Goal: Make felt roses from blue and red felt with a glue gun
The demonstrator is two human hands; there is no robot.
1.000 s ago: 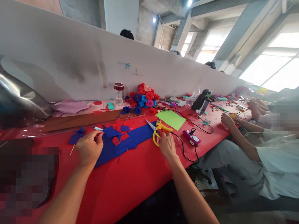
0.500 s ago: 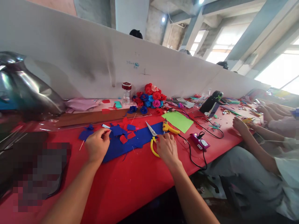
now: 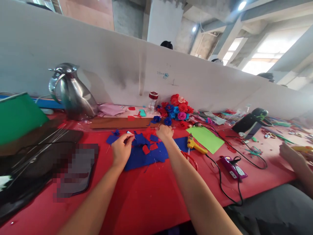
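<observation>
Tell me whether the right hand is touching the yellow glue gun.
Apart. The head view shows the right hand at the felt scraps, with blue felt visible between it and the yellow glue gun.

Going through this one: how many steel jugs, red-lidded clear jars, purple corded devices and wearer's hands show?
Shiny steel jug: 1
Clear jar with red lid: 1
Purple corded device: 1
Wearer's hands: 2, left hand and right hand
Total: 5

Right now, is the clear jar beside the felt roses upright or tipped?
Upright: the clear jar stands on its base by the white partition, red cap on top, just left of the felt roses.
</observation>
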